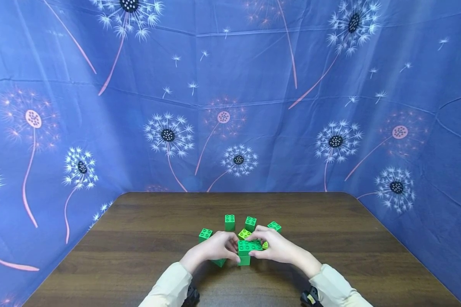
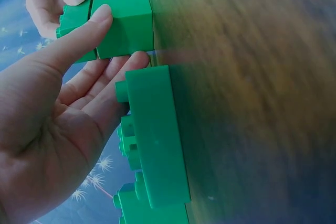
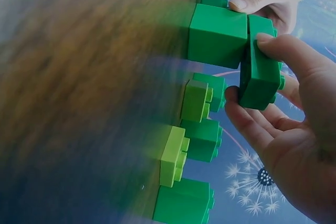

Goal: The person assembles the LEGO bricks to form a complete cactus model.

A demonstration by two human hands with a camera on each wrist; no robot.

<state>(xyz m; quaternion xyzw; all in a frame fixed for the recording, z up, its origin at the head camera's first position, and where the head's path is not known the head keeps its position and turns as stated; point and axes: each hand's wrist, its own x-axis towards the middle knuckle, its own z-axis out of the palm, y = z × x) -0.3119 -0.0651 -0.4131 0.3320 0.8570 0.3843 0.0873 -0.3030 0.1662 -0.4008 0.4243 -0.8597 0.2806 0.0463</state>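
A long green building brick (image 1: 249, 245) lies across the top of a taller green block (image 1: 244, 261) standing on the table. My left hand (image 1: 217, 246) holds the taller block, thumb on one side and fingers on the other. With my right hand (image 1: 275, 244) I pinch the long brick, whose free end juts out past the block to the right. A thin dark seam runs between the two pieces in the right wrist view. Beside my left hand, partly hidden by it, lies another green brick (image 2: 157, 137).
Behind the hands stand several green blocks, among them the back left one (image 1: 229, 222), the back middle one (image 1: 250, 223) and the right one (image 1: 274, 226). Two lime bricks, one in the middle (image 1: 244, 233) and one lower (image 3: 173, 156), sit nearer. Another green block (image 1: 205, 233) is left.
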